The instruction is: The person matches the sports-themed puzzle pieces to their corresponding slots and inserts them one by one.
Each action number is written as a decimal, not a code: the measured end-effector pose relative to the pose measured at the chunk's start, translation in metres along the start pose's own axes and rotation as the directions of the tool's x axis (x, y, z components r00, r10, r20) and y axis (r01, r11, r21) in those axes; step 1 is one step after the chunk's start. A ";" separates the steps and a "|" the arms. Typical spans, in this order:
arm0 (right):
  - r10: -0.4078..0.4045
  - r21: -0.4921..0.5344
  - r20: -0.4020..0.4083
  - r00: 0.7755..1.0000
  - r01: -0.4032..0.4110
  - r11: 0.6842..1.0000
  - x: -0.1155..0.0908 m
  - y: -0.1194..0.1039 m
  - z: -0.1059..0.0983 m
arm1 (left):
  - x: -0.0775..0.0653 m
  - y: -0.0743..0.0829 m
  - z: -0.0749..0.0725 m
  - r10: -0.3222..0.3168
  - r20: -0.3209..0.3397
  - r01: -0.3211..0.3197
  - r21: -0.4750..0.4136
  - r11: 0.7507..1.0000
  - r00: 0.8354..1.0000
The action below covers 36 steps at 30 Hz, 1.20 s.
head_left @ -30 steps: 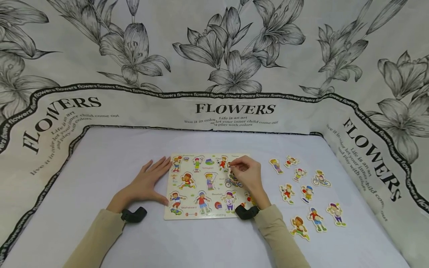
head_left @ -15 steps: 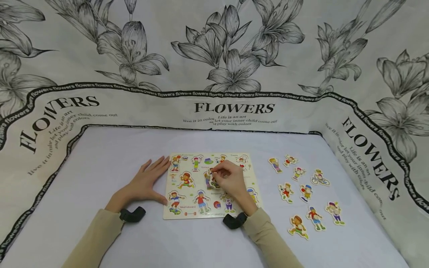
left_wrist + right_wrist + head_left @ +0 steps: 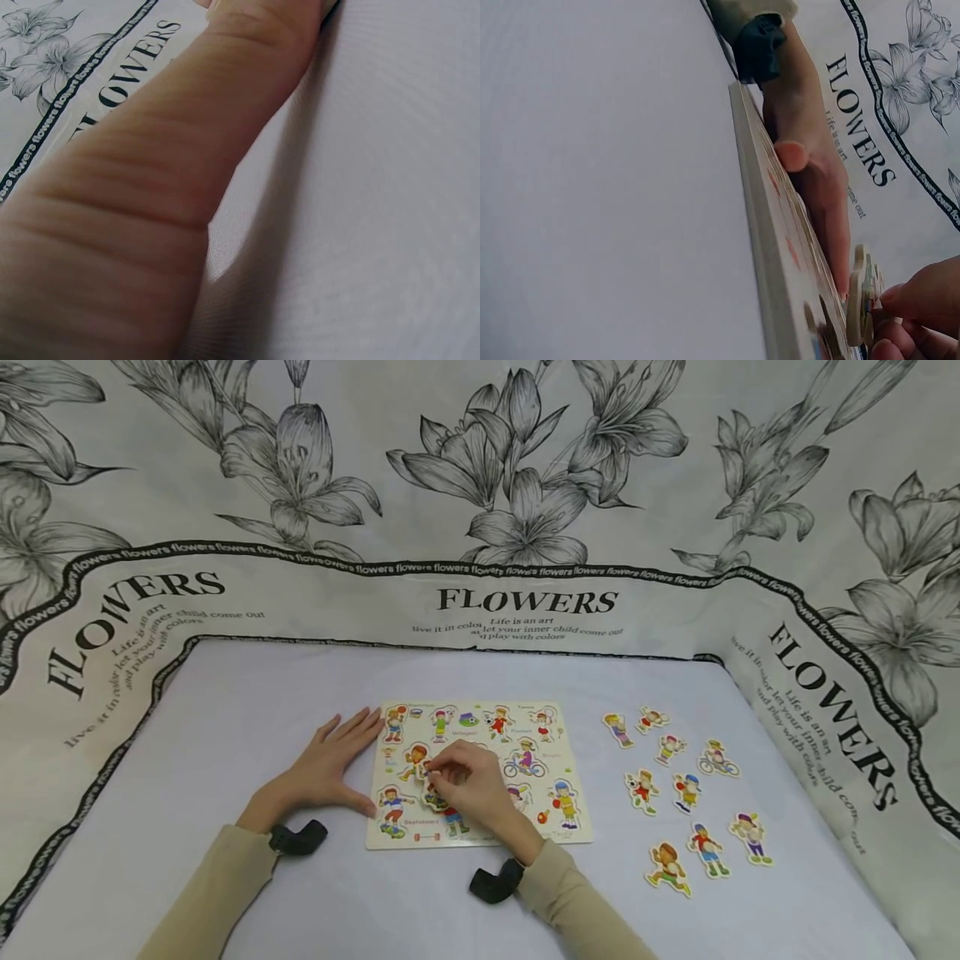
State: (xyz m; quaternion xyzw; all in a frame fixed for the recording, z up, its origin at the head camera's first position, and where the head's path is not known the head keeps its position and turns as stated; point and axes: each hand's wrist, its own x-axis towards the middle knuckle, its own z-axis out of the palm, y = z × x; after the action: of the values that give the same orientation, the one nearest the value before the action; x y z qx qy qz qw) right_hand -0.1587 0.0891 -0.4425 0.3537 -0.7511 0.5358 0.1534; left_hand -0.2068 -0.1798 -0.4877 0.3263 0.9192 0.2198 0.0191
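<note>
A flat wooden puzzle board with printed sports figures lies on the white table. My left hand is spread at the board's left edge, with thumb and fingertips touching it. Over the lower left middle of the board is my right hand, pinching a figure-shaped puzzle piece between thumb and fingers. In the right wrist view this puzzle piece stands on edge just above the board; its picture is mostly hidden. The left wrist view is largely filled by a finger of my left hand.
Several loose puzzle pieces, among them a cyclist, a runner and a batter, lie spread on the table right of the board. A flower-printed cloth rises behind the table and at both sides.
My right hand has moved left and toward me across the board with the puzzle piece, uncovering the cyclist picture and the top right figures. My left hand has stayed in place.
</note>
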 end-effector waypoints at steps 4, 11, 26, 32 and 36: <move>-0.014 0.012 0.031 0.999 0.014 1.000 0.001 -0.004 0.012 | 0.000 0.000 0.001 -0.001 0.003 0.001 -0.003 1.000 1.000; -0.043 -0.027 0.084 0.996 0.045 0.999 -0.005 0.006 0.037 | 0.001 -0.001 0.002 0.017 -0.006 -0.017 -0.008 1.000 1.000; -0.023 -0.049 0.134 0.991 0.029 0.998 -0.017 0.021 0.050 | 0.000 0.000 0.000 0.024 -0.008 -0.024 -0.007 1.000 1.000; -0.058 -0.073 0.125 0.990 0.068 0.995 -0.017 0.023 0.050 | 0.001 -0.001 0.001 0.024 -0.011 -0.024 0.000 1.000 1.000; -0.061 -0.079 0.133 0.989 0.072 0.994 -0.018 0.024 0.050 | 0.001 -0.001 0.001 0.022 -0.011 -0.022 -0.003 1.000 1.000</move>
State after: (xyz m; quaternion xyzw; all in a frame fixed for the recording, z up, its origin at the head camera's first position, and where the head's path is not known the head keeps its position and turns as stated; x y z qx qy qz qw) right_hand -0.1553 0.0543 -0.4884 0.4060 -0.7691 0.4743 0.1367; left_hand -0.2079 -0.1796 -0.4884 0.3349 0.9153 0.2233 0.0121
